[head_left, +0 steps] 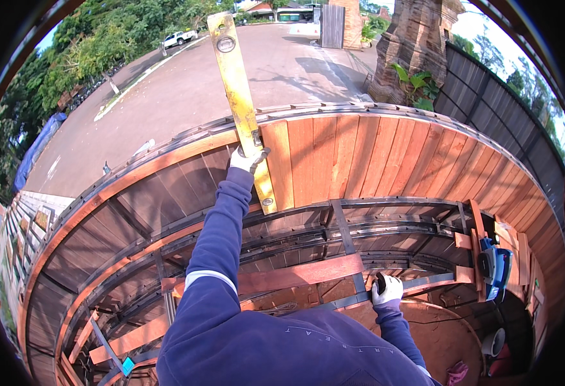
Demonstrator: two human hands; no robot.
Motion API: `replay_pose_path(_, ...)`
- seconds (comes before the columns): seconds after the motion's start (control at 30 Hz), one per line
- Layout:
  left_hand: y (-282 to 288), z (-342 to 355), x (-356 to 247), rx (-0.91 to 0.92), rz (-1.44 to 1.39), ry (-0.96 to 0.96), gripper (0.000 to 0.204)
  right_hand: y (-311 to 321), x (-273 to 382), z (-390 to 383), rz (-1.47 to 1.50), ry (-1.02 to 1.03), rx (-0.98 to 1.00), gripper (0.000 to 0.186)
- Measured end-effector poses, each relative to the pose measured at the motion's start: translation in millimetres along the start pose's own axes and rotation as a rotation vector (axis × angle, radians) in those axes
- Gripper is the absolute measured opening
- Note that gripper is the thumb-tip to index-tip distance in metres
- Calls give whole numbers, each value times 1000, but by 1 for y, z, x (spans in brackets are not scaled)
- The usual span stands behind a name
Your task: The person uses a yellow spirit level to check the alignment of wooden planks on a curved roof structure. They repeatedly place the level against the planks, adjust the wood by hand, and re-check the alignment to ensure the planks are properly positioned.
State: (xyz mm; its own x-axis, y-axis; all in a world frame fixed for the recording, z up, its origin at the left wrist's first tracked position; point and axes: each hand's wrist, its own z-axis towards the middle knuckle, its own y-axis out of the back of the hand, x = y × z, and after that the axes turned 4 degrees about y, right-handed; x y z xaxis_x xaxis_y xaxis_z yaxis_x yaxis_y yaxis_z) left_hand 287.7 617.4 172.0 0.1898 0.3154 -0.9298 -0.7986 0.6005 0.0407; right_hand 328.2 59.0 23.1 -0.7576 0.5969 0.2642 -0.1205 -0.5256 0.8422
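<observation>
Clasping a long yellow spirit level (pixel 234 90), the left grip (pixel 249 159) was clamped on it, white glove and all, out at the end of a stretched dark blue sleeve (pixel 215 235)! And where was that level? Right at the left end of a run of reddish planks (pixel 372 154), its lower end down beside the last of them, its upper end poking out past the curved rim, with the paved yard (pixel 160 83) behind. Whether it touched the wood all along, you couldn't tell.

Over to the right grip (pixel 387 289), gloved in white too: low down, fingers bent, just by a flat metal bar (pixel 424 283) of the curved frame. Clamped on it or merely resting? No telling from there.

Left of the level, the curve showed its dark inner face (pixel 160 190) under an orange-brown wooden rail (pixel 166 157). Behind the left arm, a reddish board (pixel 301 273) lay across the frame. Far right, a blue power tool (pixel 500 267) sat beside short wood pieces, and way out on the yard stood a white pickup (pixel 179 38)!
</observation>
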Motion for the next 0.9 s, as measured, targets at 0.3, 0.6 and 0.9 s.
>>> replay_pose_path(0.3,1,3,5,4,13,4,34,1,1,0,-10,-1,10,33)
replay_pose_path(0.6,1,2,0,108,-58,65,38,0,1,-1,-9,-14,15,33)
replay_pose_path(0.9,5,-2,42,150,-51,167,53,-1,0,-2,-13,-12,19,33)
